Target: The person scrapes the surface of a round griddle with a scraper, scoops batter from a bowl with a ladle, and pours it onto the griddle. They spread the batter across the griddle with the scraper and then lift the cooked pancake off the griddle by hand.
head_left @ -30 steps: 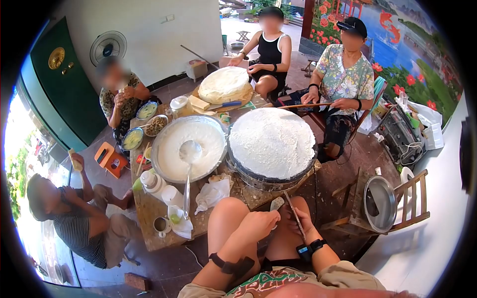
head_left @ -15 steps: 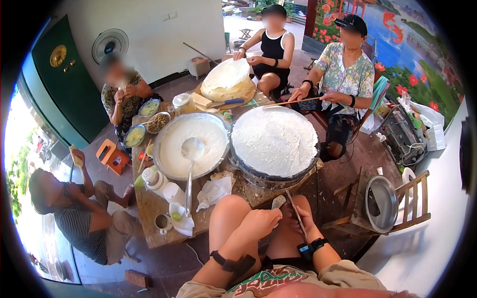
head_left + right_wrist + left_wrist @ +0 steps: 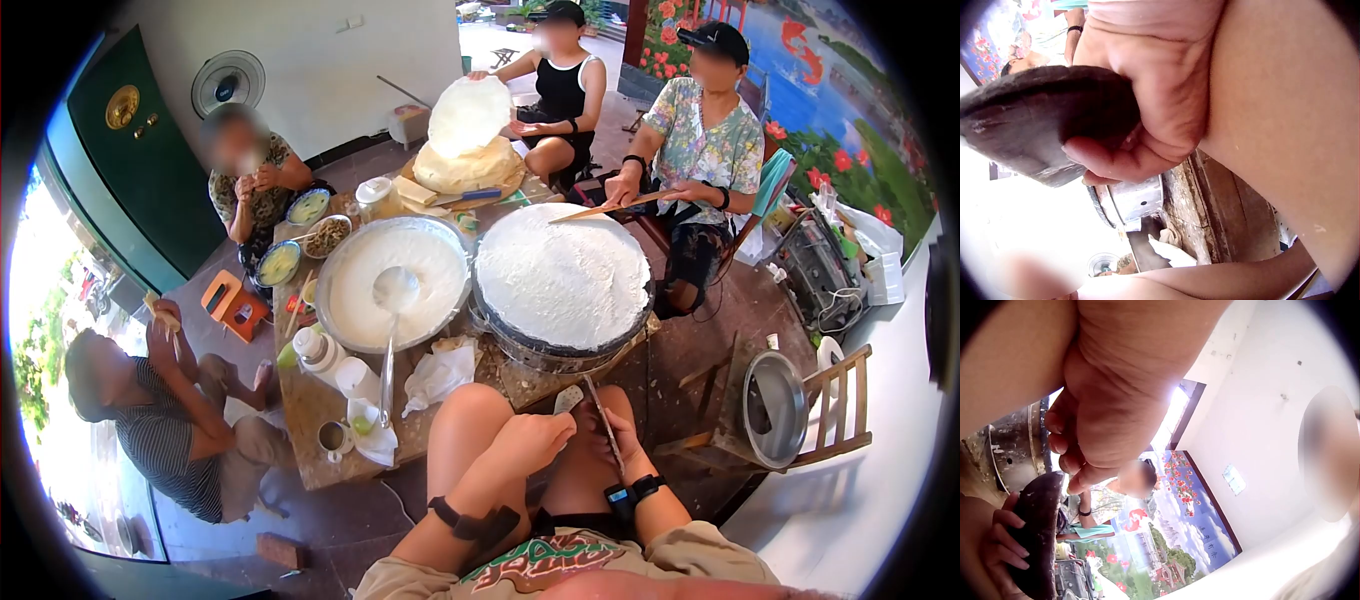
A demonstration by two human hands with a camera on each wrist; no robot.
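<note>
My left hand (image 3: 535, 440) is curled above my thighs, gripping a spatula whose pale flat blade (image 3: 568, 401) shows beyond the knuckles; its handle is hidden in the fist. Beside it, my right hand (image 3: 626, 442) grips a dark, dough-flecked wooden scraper (image 3: 1041, 119) with a curved edge, held upright on edge. Beyond my knees stands a round griddle (image 3: 568, 362), its top covered by a layer of white batter (image 3: 560, 280). Across from me a seated person lays a long wooden spreader (image 3: 610, 208) over the batter's far edge.
A wide metal bowl (image 3: 458, 245) of batter with a ladle (image 3: 388, 370) stands left of the griddle. Near it are a white bottle (image 3: 318, 350), a cup (image 3: 333, 438) and crumpled cloth (image 3: 440, 380). A stack of flatbreads (image 3: 460, 172) lies behind. A basin (image 3: 803, 410) rests on a chair at right.
The person in black has lifted a thin round flatbread upright off the stack. The seated person's wooden spreader has come down onto the batter. My hands keep their hold.
</note>
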